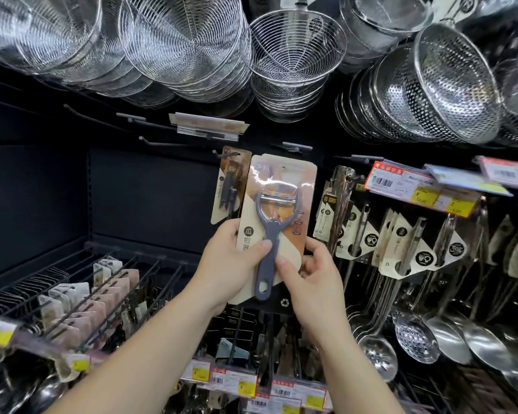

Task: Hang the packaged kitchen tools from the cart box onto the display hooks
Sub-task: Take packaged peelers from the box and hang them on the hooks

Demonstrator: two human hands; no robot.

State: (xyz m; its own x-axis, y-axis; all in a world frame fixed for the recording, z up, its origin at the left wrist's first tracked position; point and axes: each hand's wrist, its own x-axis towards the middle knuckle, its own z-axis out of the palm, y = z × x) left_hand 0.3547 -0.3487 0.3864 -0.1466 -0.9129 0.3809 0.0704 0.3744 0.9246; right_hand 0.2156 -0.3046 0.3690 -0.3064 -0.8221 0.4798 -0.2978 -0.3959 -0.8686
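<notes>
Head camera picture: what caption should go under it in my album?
Both hands, left and right, hold a packaged grey peeler up toward a display hook.

peeler card (277,204) reads 瓜刨器, price tags (425,195) illegible

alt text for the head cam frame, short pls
Two bare hands, left hand and right hand, hold a carded grey peeler up before dark display hooks. Wire strainers hang above; ladles hang at right.
</notes>
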